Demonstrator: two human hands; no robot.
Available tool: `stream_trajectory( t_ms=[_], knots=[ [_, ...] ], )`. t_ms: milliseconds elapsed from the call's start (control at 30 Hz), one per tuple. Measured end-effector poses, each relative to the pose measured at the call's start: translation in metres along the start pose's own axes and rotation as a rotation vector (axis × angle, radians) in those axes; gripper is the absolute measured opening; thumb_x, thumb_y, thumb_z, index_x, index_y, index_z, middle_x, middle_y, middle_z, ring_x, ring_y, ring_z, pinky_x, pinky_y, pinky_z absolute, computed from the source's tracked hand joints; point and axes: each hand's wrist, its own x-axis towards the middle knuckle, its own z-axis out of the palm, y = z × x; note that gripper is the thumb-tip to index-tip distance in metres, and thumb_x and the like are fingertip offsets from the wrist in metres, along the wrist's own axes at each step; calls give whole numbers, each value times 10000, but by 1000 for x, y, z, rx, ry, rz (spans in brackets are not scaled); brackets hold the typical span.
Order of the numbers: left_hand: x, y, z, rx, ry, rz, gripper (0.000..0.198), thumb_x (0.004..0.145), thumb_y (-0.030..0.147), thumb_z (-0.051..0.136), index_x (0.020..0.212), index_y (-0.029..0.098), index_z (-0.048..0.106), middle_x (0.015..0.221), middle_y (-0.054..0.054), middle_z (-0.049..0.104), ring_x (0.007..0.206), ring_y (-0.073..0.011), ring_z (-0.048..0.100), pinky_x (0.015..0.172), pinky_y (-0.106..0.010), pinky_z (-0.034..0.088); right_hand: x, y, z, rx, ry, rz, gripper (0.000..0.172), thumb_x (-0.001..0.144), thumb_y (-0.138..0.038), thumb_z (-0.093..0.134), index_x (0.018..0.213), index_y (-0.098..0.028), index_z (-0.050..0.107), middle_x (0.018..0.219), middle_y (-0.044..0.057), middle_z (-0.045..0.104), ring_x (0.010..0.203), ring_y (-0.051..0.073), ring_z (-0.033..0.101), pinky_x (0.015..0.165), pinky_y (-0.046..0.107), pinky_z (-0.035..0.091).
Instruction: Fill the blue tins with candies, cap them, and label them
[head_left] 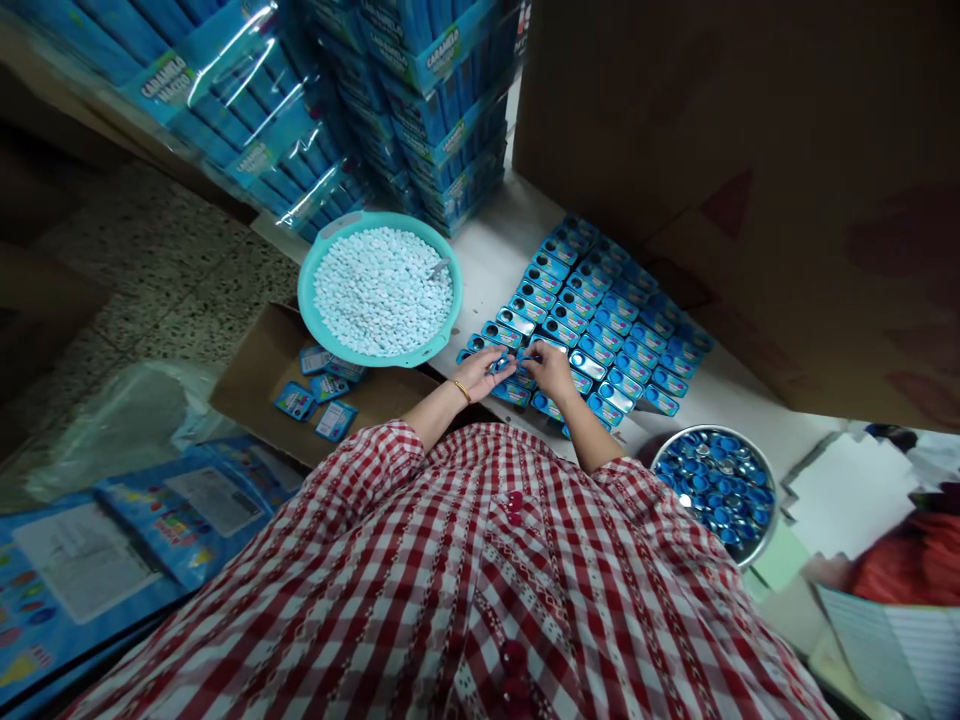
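My left hand (481, 373), with a gold bangle at the wrist, is turned partly palm up. Its curled fingers hold a small blue piece that looks like one of the round blue caps. Close beside it, my right hand (553, 370) is closed in a pinch, its fingertips meeting the left hand's; what they grip is too small to make out. Both hands are over the near left part of rows of small blue tins (596, 348) packed side by side. Many tins show a dark round opening on top; others carry a blue round cap.
A turquoise basin (306, 290) of pale candies with a scoop stands left. Below it, a cardboard box (259, 370) holds several blue packs. A metal bowl (772, 510) of round blue caps is at right. Stacked blue cartons (442, 120) and a large cardboard box (720, 150) stand behind.
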Motion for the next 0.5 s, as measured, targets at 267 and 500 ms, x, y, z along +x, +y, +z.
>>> stream_trajectory(
  t_ms=[267, 500],
  knots=[
    [-4, 11, -1, -46, 43, 9, 30, 780, 110, 606, 801, 116, 585, 737, -58, 641, 805, -163, 675, 664, -208, 520, 53, -1, -21, -553, -20, 219, 242, 744, -217, 627, 979, -164, 643, 988, 104, 668, 946, 239, 612, 781, 307, 462],
    [-7, 17, 5, -71, -8, 8, 57, 781, 94, 590, 828, 127, 585, 735, -46, 642, 780, -151, 677, 633, -196, 519, 75, -11, -15, -745, -189, 313, 498, 712, -289, 684, 1174, -136, 580, 1157, 189, 609, 1056, 305, 587, 829, 373, 484]
  ],
)
